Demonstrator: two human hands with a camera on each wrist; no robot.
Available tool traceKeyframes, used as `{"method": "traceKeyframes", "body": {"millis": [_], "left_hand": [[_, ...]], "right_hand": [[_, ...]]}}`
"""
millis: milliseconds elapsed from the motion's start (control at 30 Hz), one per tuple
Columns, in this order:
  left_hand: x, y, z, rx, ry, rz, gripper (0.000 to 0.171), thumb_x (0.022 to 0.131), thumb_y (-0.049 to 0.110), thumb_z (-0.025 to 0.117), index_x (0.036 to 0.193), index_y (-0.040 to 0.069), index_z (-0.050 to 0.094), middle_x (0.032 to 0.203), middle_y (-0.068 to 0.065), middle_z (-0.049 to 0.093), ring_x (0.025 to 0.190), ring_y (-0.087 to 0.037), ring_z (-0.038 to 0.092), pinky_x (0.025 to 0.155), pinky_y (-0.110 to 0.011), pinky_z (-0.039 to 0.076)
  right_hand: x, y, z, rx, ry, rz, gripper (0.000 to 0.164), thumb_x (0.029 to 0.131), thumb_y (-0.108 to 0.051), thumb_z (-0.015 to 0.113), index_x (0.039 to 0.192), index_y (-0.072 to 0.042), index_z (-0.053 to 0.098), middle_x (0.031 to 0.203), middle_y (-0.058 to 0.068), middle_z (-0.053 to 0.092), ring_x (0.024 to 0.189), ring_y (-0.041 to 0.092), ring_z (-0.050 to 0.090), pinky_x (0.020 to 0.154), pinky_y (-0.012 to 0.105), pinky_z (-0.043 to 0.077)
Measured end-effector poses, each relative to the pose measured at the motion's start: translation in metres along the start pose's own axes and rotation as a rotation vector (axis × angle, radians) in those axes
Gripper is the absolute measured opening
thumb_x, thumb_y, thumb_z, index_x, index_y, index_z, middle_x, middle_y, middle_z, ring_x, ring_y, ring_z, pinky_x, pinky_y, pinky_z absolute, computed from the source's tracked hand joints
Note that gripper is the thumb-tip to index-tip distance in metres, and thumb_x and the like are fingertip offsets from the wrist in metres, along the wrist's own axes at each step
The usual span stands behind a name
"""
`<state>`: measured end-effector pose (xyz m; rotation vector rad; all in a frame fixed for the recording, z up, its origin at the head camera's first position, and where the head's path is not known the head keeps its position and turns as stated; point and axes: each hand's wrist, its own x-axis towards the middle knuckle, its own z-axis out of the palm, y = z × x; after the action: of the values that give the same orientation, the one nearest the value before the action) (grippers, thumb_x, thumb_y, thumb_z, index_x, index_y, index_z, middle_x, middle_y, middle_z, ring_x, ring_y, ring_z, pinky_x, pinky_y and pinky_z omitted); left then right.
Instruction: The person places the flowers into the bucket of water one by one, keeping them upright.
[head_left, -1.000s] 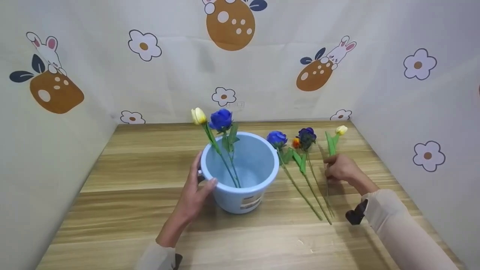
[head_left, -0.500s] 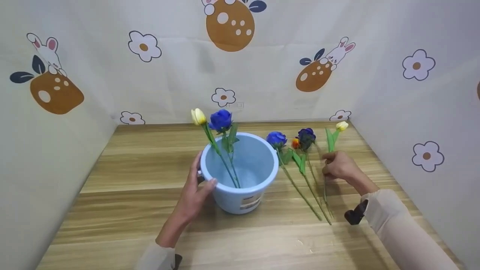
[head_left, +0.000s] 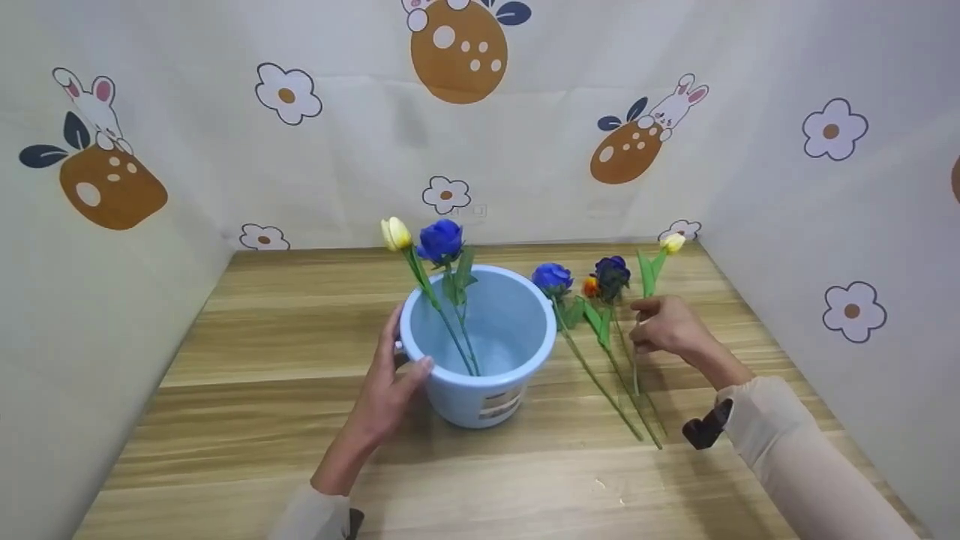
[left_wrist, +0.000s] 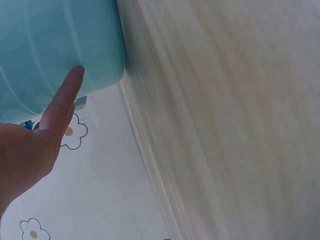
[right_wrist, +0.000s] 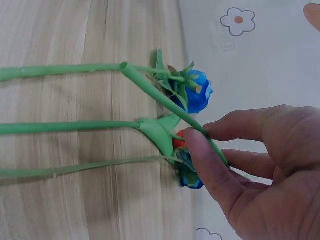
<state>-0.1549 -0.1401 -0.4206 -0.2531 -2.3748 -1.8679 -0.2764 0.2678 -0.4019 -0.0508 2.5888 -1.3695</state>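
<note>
In the head view a light blue bucket stands on the table, with a yellow tulip and a blue rose leaning inside it. My left hand holds the bucket's left side, thumb at the rim and fingers beside the handle. Against the outer wall, one straight finger shows in the left wrist view. My right hand pinches the green stem of another yellow tulip between thumb and fingers. The stem's lower end hangs over the flowers lying there.
Right of the bucket lie a blue rose, a dark blue rose and an orange flower, stems toward the front. Patterned cloth walls enclose the table's back and sides. A black wrist device sits under the right sleeve.
My right hand has moved slightly left and away from me, raising the yellow tulip with it. Left hand and bucket stay put.
</note>
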Motion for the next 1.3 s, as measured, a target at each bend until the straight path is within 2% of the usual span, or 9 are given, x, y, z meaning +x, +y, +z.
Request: {"method": "traceKeyframes", "body": {"millis": [100,200,433,567,700,867,1067,1167,1300], "left_hand": [[-0.004,0.011,-0.001,0.002,-0.006,-0.004,0.075,0.094,0.033,0.056,0.152,0.032,0.009,0.156,0.000,0.020,0.136,-0.031,0.031,0.107,-0.050,0.035],[-0.004,0.014,-0.001,0.006,-0.007,-0.008,0.075,0.094,0.033,0.055,0.153,0.032,0.008,0.156,0.000,0.019,0.136,-0.031,0.031,0.107,-0.049,0.035],[0.004,-0.011,0.001,0.002,0.006,0.013,0.073,0.092,0.044,0.056,0.148,0.047,0.009,0.154,0.010,0.020,0.135,-0.024,0.032,0.107,-0.048,0.035],[0.006,-0.020,0.002,-0.017,0.022,0.047,0.073,0.091,0.043,0.058,0.147,0.049,0.011,0.151,0.010,0.024,0.132,-0.025,0.035,0.103,-0.049,0.040],[0.007,-0.023,0.002,-0.027,0.024,0.053,0.074,0.091,0.042,0.059,0.147,0.049,0.011,0.151,0.010,0.024,0.131,-0.026,0.036,0.101,-0.049,0.041],[0.006,-0.016,0.001,-0.021,0.004,0.030,0.074,0.091,0.042,0.058,0.147,0.048,0.009,0.153,0.009,0.021,0.135,-0.027,0.033,0.105,-0.049,0.038],[-0.001,0.007,-0.001,-0.019,-0.015,0.008,0.076,0.093,0.036,0.057,0.152,0.036,0.008,0.155,0.001,0.020,0.137,-0.031,0.030,0.107,-0.049,0.035],[-0.004,0.015,-0.002,-0.007,-0.016,0.004,0.076,0.093,0.036,0.056,0.152,0.034,0.008,0.155,-0.001,0.020,0.136,-0.032,0.031,0.106,-0.048,0.036],[-0.004,0.015,-0.002,-0.013,-0.015,-0.002,0.076,0.093,0.036,0.056,0.152,0.035,0.008,0.155,-0.001,0.021,0.135,-0.032,0.032,0.104,-0.048,0.040]], "right_hand": [[-0.001,-0.004,0.002,0.001,-0.003,-0.003,0.064,0.075,0.006,0.064,0.135,0.011,0.044,0.108,0.021,0.048,0.066,0.016,0.065,0.065,0.033,0.058],[-0.001,-0.008,0.003,0.004,0.001,-0.009,0.063,0.074,0.006,0.065,0.135,0.009,0.046,0.109,0.021,0.047,0.068,0.016,0.064,0.065,0.032,0.058],[-0.005,-0.023,0.008,0.077,0.003,-0.033,0.062,0.075,0.008,0.063,0.134,0.008,0.047,0.112,0.021,0.047,0.069,0.015,0.065,0.066,0.030,0.058],[-0.007,-0.033,0.013,0.117,-0.002,-0.052,0.064,0.074,0.009,0.062,0.135,0.007,0.046,0.116,0.024,0.046,0.068,0.016,0.066,0.066,0.029,0.058],[-0.007,-0.042,0.017,0.127,-0.014,-0.060,0.064,0.073,0.010,0.062,0.135,0.005,0.048,0.114,0.023,0.050,0.069,0.016,0.067,0.066,0.030,0.058],[-0.008,-0.049,0.019,0.131,-0.040,-0.059,0.060,0.075,0.008,0.064,0.133,0.001,0.051,0.117,0.023,0.051,0.077,0.021,0.068,0.069,0.031,0.058],[-0.010,-0.059,0.022,0.165,-0.055,-0.062,0.059,0.078,0.003,0.067,0.135,-0.005,0.052,0.130,0.018,0.049,0.085,0.025,0.067,0.072,0.032,0.058],[-0.012,-0.065,0.025,0.178,-0.053,-0.068,0.059,0.078,0.002,0.067,0.135,-0.006,0.053,0.126,0.019,0.049,0.083,0.024,0.065,0.073,0.033,0.058],[-0.014,-0.072,0.027,0.187,-0.056,-0.088,0.059,0.078,0.002,0.067,0.135,-0.007,0.053,0.119,0.021,0.046,0.080,0.021,0.063,0.074,0.034,0.057]]}}
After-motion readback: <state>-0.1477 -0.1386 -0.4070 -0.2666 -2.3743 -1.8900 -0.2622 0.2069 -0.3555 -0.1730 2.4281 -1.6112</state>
